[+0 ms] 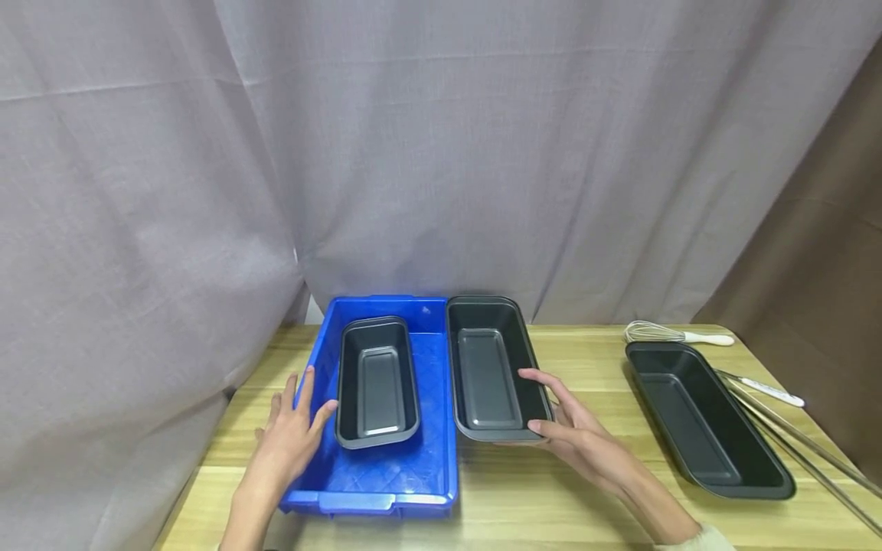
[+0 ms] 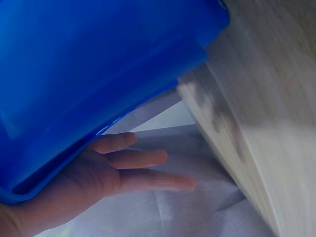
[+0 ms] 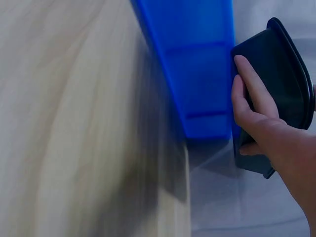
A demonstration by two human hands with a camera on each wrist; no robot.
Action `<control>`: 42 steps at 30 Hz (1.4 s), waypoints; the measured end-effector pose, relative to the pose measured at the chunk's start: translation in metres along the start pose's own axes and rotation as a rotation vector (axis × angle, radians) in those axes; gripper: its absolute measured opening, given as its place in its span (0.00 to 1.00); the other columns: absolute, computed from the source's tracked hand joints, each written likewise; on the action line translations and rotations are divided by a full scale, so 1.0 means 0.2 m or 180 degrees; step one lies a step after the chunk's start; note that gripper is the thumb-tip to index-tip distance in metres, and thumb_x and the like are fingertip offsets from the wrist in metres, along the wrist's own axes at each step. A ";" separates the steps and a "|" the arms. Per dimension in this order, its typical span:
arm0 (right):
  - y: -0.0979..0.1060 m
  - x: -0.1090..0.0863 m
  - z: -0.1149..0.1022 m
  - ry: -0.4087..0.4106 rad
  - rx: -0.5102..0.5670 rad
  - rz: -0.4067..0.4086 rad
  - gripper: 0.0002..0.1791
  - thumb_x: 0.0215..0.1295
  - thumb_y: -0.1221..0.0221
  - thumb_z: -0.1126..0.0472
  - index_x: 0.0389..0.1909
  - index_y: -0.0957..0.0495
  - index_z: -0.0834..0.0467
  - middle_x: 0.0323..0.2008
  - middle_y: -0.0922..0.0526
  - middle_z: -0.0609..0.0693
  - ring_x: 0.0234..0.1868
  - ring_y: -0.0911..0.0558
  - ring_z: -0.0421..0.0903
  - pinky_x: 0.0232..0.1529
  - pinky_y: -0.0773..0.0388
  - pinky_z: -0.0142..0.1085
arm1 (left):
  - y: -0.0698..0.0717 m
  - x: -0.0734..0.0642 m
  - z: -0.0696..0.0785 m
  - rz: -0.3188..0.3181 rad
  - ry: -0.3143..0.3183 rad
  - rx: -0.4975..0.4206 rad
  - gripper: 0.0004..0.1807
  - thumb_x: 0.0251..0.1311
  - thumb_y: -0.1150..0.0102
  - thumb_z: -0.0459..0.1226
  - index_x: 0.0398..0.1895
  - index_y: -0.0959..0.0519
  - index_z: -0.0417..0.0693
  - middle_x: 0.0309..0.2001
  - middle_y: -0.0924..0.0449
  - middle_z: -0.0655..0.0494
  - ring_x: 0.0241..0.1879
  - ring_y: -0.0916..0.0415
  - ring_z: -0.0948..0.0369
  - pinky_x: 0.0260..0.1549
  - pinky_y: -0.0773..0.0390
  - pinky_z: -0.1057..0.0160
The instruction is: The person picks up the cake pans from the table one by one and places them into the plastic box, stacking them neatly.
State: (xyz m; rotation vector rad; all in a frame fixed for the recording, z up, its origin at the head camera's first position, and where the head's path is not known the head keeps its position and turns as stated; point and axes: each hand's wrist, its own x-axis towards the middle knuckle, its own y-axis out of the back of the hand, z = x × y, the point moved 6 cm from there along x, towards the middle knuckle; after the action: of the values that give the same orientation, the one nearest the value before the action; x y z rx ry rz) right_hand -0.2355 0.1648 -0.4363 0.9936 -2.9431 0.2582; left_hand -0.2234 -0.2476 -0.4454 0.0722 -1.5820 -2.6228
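My right hand [image 1: 582, 436] grips a dark loaf pan [image 1: 488, 379] near its right front corner, with two fingertips over the rim and other fingers underneath. In the right wrist view, fingers of that hand [image 3: 266, 116] spread along the outside of the pan [image 3: 276, 69], which is raised beside the blue bin [image 3: 202, 94]. A smaller loaf pan [image 1: 379, 383] lies inside the blue bin [image 1: 430, 467]. At the bin's left rim rests my left hand [image 1: 289, 436], thumb toward the small pan. Its fingers [image 2: 153, 180] extend straight along the bin's outer side in the left wrist view.
Another dark loaf pan [image 1: 710, 428] stands on the wooden table [image 1: 551, 505] at the right. Around it lie a whisk [image 1: 678, 334], a white-handled utensil [image 1: 768, 389] and long metal-coloured rods [image 1: 806, 459]. A grey curtain [image 1: 441, 168] hangs behind the table.
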 end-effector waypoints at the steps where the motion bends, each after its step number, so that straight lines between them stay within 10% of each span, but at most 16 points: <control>1: -0.01 0.01 -0.01 0.0019 0.0020 -0.0011 0.41 0.82 0.49 0.72 0.88 0.50 0.49 0.77 0.41 0.72 0.73 0.23 0.51 0.70 0.20 0.47 | 0.00 0.00 0.00 -0.0009 0.0018 0.0037 0.45 0.87 0.58 0.59 0.92 0.58 0.46 0.88 0.59 0.28 0.83 0.59 0.20 0.66 0.49 0.08; 8: -0.14 0.10 -0.07 0.0188 0.0403 -0.0180 0.40 0.80 0.50 0.75 0.86 0.46 0.49 0.78 0.34 0.69 0.72 0.19 0.59 0.71 0.20 0.50 | 0.00 -0.01 -0.01 -0.0109 0.0053 0.0155 0.48 0.85 0.57 0.62 0.92 0.61 0.48 0.90 0.73 0.36 0.84 0.78 0.23 0.62 0.68 0.04; 25: -0.43 0.35 -0.05 -0.0152 0.0520 -0.0381 0.45 0.75 0.44 0.76 0.86 0.48 0.48 0.74 0.41 0.86 0.66 0.14 0.67 0.73 0.23 0.58 | 0.00 -0.01 0.00 -0.0105 0.0037 0.0068 0.46 0.87 0.60 0.61 0.92 0.61 0.47 0.91 0.73 0.40 0.84 0.78 0.24 0.62 0.68 0.04; 42: -0.62 0.53 0.06 -0.0648 0.0576 -0.0542 0.48 0.74 0.46 0.76 0.88 0.56 0.49 0.80 0.53 0.79 0.66 0.20 0.80 0.80 0.37 0.66 | 0.00 -0.02 0.00 -0.0023 0.0011 -0.0019 0.41 0.89 0.64 0.57 0.92 0.59 0.46 0.91 0.69 0.39 0.85 0.74 0.24 0.62 0.65 0.04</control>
State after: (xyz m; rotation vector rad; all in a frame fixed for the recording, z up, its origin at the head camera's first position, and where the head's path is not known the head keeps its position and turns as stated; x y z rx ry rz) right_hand -0.2453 0.0022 -0.4208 1.3628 -3.0298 0.4498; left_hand -0.2204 -0.2471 -0.4459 0.0821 -1.5757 -2.6312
